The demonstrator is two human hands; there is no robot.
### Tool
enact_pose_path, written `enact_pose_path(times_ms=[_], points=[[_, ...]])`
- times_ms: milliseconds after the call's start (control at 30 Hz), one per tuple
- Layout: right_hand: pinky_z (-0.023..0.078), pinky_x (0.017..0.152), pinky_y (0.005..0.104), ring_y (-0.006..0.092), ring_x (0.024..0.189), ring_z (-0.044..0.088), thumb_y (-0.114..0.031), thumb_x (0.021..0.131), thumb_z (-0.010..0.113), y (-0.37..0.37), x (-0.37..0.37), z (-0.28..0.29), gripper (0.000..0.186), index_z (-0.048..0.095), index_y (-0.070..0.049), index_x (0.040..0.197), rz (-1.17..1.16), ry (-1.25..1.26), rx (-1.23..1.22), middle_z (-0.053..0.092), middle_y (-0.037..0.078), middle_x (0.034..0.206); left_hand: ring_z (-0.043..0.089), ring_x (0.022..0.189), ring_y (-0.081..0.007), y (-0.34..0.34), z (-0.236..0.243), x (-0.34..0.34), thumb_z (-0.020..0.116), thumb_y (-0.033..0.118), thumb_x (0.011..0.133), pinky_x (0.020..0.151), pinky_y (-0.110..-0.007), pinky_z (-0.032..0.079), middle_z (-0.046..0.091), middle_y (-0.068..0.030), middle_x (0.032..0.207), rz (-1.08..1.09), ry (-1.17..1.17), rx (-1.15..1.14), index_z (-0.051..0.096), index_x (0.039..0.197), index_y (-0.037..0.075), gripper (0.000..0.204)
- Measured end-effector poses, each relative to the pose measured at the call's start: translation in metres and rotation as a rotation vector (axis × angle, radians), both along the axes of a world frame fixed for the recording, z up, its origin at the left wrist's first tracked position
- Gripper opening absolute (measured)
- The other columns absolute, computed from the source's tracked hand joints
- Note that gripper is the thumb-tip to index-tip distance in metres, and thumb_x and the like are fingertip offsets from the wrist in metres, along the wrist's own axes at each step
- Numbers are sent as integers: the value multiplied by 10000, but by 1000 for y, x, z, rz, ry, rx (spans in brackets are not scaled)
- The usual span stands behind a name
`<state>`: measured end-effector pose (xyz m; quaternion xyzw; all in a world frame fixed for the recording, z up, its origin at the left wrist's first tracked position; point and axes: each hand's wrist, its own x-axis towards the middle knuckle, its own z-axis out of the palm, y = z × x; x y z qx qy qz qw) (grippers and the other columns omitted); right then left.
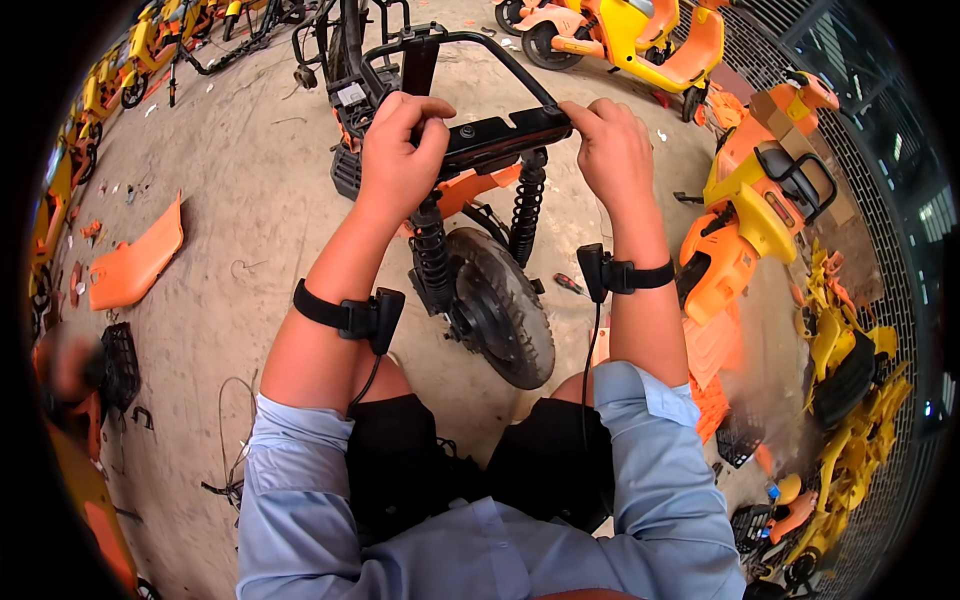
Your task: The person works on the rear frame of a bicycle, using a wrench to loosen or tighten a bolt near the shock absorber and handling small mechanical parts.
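Note:
A stripped scooter frame stands in front of me, its rear wheel [505, 325] between my legs. Above the wheel are two black coil shock absorbers [527, 210] and a black metal rear rack [490, 137] with a looped tube. My left hand [405, 150] is curled at the rack's left end, its fingertips partly hidden. At the opposite end, my right hand [612, 150] closes its bent fingers on the rack's corner. A piece of orange plastic [475, 190] shows beneath the rack. Black straps with small devices wrap both my forearms.
A screwdriver-like tool [569, 284] lies on the floor right of the wheel. An orange panel [138, 258] lies at left. Yellow and orange scooters [640, 40] stand at the back and right, with heaped yellow parts [850, 440] at far right. A loose cable [235, 440] lies lower left.

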<state>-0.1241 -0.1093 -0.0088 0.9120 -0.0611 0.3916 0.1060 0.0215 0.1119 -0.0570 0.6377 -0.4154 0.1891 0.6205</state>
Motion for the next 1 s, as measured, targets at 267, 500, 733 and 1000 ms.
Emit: enact_pose_path(times_ms=[267,500,733,1000], points=[[554,776,423,302,926,648,20,810,592,11,-2,3,407,747,-154,1143,-67,67,75,641,79,885,554,776,-144,0,0,0,610,28,917,735,-286,457,593,-42,886,8,-7,-12,724,990,30,135],[555,770,441,308,918,661,9,812,587,-1,-3,8,445,743,-177,1185,-36,132,71,654,75,902,549,764,-138,-3,0,-2,610,27,921,712,-283,452,584,-41,876,-2,-25,-44,724,983,36,130],[531,741,437,337,890,660,-109,960,606,1,-7,27,316,718,-199,1241,-46,319,100,665,107,912,548,766,-143,-1,2,-1,640,68,919,698,-291,452,549,-41,865,-2,-45,-35,721,993,42,113],[541,753,510,417,865,687,-331,1025,588,13,-3,27,285,692,-88,1134,-80,331,172,711,202,898,564,885,-315,-10,-1,-7,718,126,834,806,-410,488,544,-101,908,134,-214,-28,693,950,55,138]])
